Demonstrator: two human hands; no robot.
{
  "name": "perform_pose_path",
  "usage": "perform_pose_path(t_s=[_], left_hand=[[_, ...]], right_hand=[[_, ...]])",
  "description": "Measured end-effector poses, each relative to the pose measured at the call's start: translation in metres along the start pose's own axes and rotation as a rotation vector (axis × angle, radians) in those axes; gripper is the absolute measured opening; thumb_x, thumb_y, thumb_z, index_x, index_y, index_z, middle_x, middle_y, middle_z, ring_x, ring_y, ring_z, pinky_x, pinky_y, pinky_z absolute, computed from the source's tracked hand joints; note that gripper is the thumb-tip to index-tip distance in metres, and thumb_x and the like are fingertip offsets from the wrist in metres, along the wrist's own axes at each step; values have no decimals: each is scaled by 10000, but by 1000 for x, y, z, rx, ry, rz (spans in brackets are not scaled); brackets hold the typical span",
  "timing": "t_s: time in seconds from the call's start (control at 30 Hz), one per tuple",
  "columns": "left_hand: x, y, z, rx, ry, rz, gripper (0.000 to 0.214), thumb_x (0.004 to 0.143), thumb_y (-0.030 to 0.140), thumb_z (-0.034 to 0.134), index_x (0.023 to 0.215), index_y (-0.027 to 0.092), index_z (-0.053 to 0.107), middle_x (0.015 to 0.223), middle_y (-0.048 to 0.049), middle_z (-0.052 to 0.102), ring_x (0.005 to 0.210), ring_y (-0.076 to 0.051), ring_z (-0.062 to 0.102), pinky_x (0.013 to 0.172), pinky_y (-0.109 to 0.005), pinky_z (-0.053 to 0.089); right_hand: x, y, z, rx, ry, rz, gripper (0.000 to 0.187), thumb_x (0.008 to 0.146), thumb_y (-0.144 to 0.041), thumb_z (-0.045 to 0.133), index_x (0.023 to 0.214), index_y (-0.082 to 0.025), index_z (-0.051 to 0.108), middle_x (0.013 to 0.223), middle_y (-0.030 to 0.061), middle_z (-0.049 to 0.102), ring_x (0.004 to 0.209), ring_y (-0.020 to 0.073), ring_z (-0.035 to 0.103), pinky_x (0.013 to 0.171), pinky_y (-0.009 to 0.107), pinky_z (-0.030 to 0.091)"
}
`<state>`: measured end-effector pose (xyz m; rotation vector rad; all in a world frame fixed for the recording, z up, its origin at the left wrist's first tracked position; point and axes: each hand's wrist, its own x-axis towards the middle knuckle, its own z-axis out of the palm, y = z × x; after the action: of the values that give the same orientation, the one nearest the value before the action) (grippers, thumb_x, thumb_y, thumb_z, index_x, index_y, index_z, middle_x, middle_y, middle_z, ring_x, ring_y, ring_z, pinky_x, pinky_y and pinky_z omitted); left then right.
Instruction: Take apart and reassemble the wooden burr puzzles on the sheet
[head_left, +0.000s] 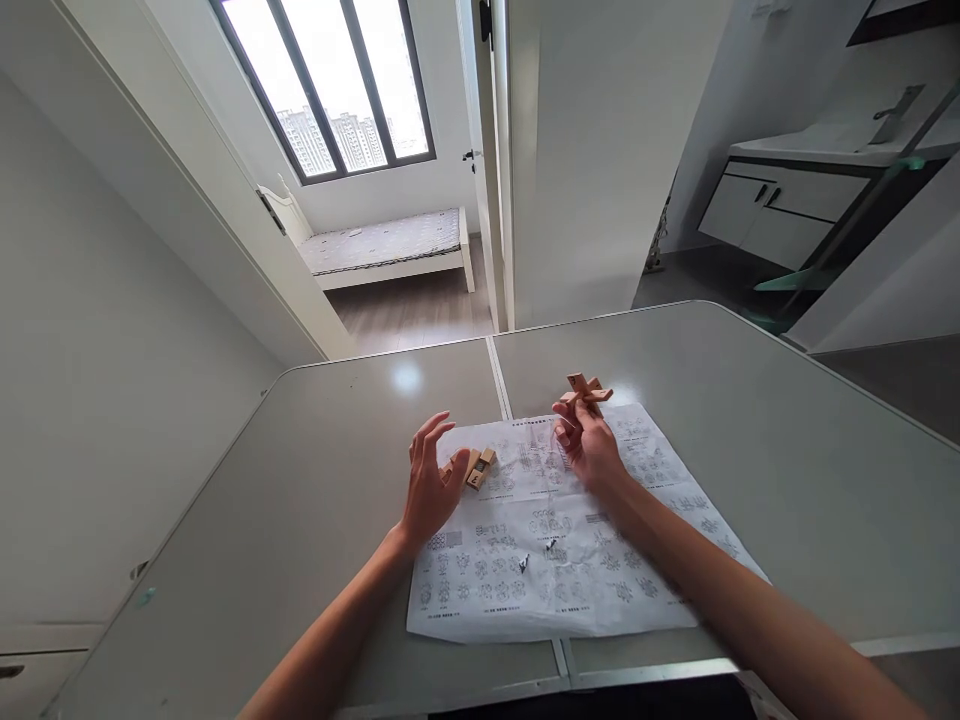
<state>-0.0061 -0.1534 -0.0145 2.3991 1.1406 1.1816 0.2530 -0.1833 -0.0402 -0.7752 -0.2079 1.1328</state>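
Note:
A partly joined wooden burr puzzle (586, 391), made of crossed notched sticks, is gripped in the fingers of my right hand (592, 447) above the upper right of a printed sheet. My left hand (431, 485) is open, its fingers apart and curved, beside a small group of loose wooden puzzle pieces (481, 468). Dark markings show on some of these pieces, and the hand hides part of the group. The creased instruction sheet (517, 600), covered in small diagrams, lies flat under both hands. Two small torn spots or dark scraps (524, 564) show near its middle.
The sheet lies on a grey table (345, 430) with a seam (499, 378) down its middle. Past the far edge, a doorway opens on a bed (390, 245) below a window. A washbasin cabinet (784, 200) stands at the far right.

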Motion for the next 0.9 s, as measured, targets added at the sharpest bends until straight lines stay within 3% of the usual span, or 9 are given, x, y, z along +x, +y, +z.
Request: perform_pose_path(t_s=[0.2, 0.33, 0.7, 0.9], left_hand=[[0, -6, 2, 96, -2, 3, 320, 1052, 387, 525, 1346, 267, 484, 1494, -137, 529, 1386, -299, 502, 1139, -527, 413], [-1, -10, 3, 108, -10, -14, 328, 1051, 381, 528, 1355, 268, 476, 1499, -136, 515, 1378, -298, 497, 1140, -530, 403], [-3, -12, 6, 62, -51, -49, 324, 1045, 401, 541, 1346, 286, 506, 1481, -127, 522, 1351, -300, 507, 1072, -510, 467], [-3, -12, 6, 41, -64, -76, 329, 1054, 437, 520, 1338, 272, 521, 1474, -130, 528, 1350, -296, 508, 1078, -510, 475]], right_hand=[[9, -9, -6, 19, 177, -65, 69, 1024, -277, 597, 980, -239, 559, 817, -9, 795, 489, 78, 621, 458, 157, 548], [12, -16, -7, 31, 230, -73, 124, 1064, -257, 511, 946, -235, 544, 795, -9, 795, 475, 79, 634, 456, 155, 548], [14, -27, -8, 43, 255, -29, 230, 1073, -195, 453, 870, -208, 561, 783, 20, 788, 462, 66, 615, 466, 149, 555], [11, -22, -7, -36, 185, -36, 235, 1039, -354, 516, 851, -216, 536, 765, 18, 769, 446, 72, 577, 419, 163, 504]])
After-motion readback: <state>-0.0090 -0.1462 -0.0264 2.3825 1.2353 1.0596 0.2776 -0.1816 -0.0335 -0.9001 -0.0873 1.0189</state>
